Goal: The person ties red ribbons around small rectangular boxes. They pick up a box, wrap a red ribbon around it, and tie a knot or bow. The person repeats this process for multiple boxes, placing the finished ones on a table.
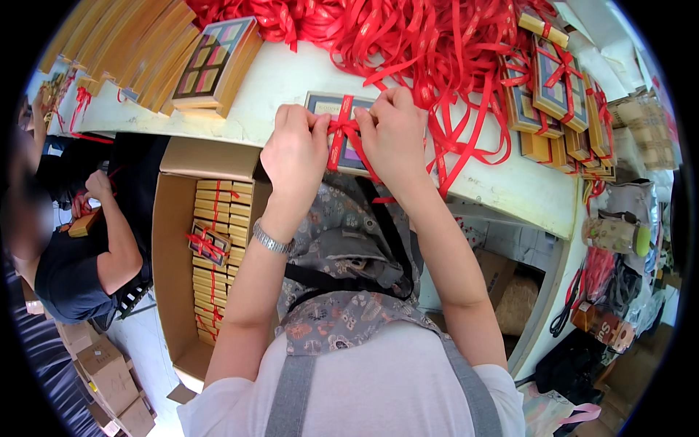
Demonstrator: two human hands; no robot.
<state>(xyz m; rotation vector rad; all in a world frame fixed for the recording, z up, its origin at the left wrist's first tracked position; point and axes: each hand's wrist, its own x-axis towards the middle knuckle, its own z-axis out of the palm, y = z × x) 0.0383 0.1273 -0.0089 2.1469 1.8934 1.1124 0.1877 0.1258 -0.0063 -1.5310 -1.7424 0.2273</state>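
In front of me a flat gift box (pixel 357 161) with a dark, patterned window lid lies at the table's front edge. A printed red ribbon (pixel 339 145) runs over it and is knotted near the middle of the lid. My left hand (pixel 297 145) pinches one side of the knot between thumb and forefinger. On the other side my right hand (pixel 390 134) grips the ribbon the same way. Ribbon tails hang down over the box's front edge. Both hands hide the ends of the box.
A heap of loose red ribbons (pixel 415 38) covers the table's back. Stacked gold boxes (pixel 136 49) stand left, ribboned boxes (pixel 560 82) right. Below left, an open carton (pixel 180 155) holds several ribboned boxes. Another person (pixel 82 273) sits at far left, handling a box.
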